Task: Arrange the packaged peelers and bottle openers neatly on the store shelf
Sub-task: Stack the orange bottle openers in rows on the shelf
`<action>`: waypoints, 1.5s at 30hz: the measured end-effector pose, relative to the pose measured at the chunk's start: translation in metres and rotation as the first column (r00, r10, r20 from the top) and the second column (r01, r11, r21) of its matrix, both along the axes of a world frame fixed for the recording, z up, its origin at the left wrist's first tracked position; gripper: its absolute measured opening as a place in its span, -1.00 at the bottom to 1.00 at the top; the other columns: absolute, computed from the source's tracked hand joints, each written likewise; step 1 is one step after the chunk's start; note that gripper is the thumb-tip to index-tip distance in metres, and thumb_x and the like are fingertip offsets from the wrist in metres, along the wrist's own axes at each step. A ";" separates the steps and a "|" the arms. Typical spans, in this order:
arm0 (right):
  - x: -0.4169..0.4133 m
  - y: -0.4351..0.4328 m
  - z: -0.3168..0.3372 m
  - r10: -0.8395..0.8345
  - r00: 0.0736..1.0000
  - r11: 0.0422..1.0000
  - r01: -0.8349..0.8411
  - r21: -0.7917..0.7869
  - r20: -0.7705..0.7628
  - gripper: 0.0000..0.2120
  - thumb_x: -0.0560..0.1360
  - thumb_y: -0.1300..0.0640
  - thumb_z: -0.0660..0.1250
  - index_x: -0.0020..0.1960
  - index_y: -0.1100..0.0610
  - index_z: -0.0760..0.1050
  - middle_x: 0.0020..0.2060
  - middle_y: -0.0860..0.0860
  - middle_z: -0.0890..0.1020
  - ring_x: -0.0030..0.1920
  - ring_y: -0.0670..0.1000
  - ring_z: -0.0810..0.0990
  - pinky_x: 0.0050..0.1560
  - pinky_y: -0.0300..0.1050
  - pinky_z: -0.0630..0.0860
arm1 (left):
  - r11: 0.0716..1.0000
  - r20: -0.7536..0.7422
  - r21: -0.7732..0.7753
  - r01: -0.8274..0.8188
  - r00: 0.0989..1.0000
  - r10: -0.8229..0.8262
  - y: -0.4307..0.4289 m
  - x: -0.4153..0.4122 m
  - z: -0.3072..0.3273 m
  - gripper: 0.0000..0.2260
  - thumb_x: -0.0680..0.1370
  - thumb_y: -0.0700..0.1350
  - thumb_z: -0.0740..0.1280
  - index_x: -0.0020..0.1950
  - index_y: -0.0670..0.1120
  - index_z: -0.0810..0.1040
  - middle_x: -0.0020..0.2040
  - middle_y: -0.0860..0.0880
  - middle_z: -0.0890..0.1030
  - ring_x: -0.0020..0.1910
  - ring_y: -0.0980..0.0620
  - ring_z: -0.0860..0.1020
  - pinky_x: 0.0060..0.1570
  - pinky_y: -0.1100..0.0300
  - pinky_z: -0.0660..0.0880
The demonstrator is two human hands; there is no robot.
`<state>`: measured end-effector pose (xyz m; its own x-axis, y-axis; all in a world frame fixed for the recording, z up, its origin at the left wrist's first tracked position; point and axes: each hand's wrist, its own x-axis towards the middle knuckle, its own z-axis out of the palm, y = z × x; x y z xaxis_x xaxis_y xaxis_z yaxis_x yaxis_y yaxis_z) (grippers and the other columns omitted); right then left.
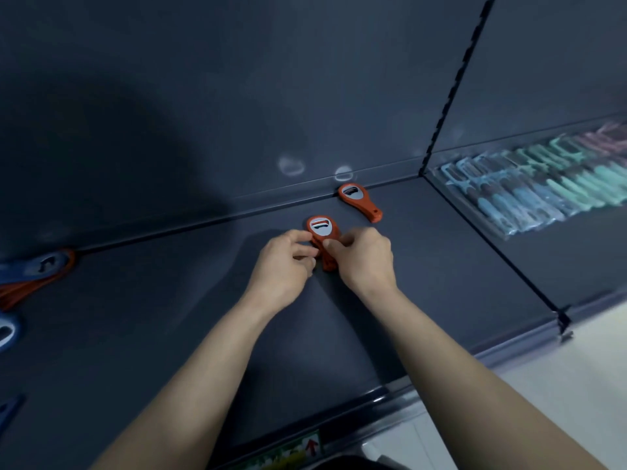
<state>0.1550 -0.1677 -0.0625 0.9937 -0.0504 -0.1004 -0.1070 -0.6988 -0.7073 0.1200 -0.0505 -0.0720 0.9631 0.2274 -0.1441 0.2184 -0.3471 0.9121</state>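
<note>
An orange bottle opener (322,228) with a silver head lies on the dark shelf (424,259), and both hands meet on its handle. My left hand (286,261) pinches it from the left, my right hand (364,257) pinches it from the right. Whether more than one opener is stacked there I cannot tell. A second orange opener (361,201) lies apart near the shelf's back wall. A row of packaged peelers (543,184) in blue, teal and pink fills the neighbouring shelf at the right.
At the left edge lies a pile of blue and orange openers (34,273), with another blue one (6,330) below. A slotted upright (454,83) divides the two shelf bays. The shelf's front rail (339,408) runs along the bottom.
</note>
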 end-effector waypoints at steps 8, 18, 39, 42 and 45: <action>-0.010 0.000 0.008 0.029 0.999 0.997 -0.026 -0.075 0.042 -0.67 0.48 -0.06 0.34 0.03 0.20 0.51 -0.03 0.14 0.61 0.01 0.19 0.57 -0.09 -0.05 0.49 | 0.988 0.051 0.138 -0.073 0.996 0.067 -0.002 0.001 0.001 -0.79 0.52 -0.22 0.32 0.14 -0.10 0.52 0.01 -0.05 0.62 -0.08 0.02 0.58 0.06 0.12 0.53; 0.035 -0.049 0.002 0.013 0.978 0.996 0.006 -0.092 0.208 -0.62 0.50 0.13 0.34 0.25 0.24 0.38 0.21 0.19 0.42 0.25 0.19 0.37 0.18 -0.01 0.35 | 0.857 0.156 0.512 0.055 0.976 -0.155 -0.034 -0.010 0.001 -0.63 0.44 -0.22 0.43 0.24 -0.05 0.52 0.24 0.02 0.33 0.14 -0.02 0.45 0.23 0.11 0.41; 0.065 -0.056 -0.020 0.314 0.892 0.948 -0.273 -0.167 0.324 -0.74 0.53 0.17 0.28 0.19 0.25 0.44 0.04 0.16 0.54 0.09 0.13 0.42 0.01 -0.17 0.33 | 0.780 0.355 0.591 -0.203 0.935 -0.026 -0.056 0.043 -0.016 -0.75 0.44 -0.28 0.41 0.12 -0.24 0.60 0.09 -0.11 0.58 0.06 -0.09 0.56 0.10 0.22 0.43; 0.068 -0.056 -0.021 0.302 0.901 0.951 -0.262 -0.162 0.312 -0.68 0.54 0.09 0.29 0.21 0.25 0.43 0.06 0.17 0.55 0.12 0.13 0.39 0.10 -0.12 0.34 | 0.793 0.368 0.563 -0.232 0.930 0.010 -0.056 0.043 -0.017 -0.79 0.44 -0.27 0.42 0.07 -0.23 0.61 0.12 -0.10 0.56 0.03 -0.05 0.56 0.07 0.25 0.43; 0.073 -0.055 -0.021 0.335 0.894 0.939 -0.293 -0.178 0.297 -0.69 0.54 0.11 0.27 0.22 0.25 0.44 0.07 0.16 0.55 0.13 0.13 0.39 0.12 -0.11 0.34 | 0.800 0.365 0.547 -0.246 0.930 0.036 -0.055 0.046 -0.017 -0.81 0.45 -0.27 0.41 0.05 -0.23 0.61 0.10 -0.10 0.56 0.00 -0.04 0.57 0.05 0.28 0.42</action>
<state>0.2277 -0.2226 -0.0835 0.9373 0.2783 0.2096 0.3484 -0.7436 -0.5707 0.1660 -0.1056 -0.0890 0.8792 0.3033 0.3675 0.0400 -0.8155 0.5773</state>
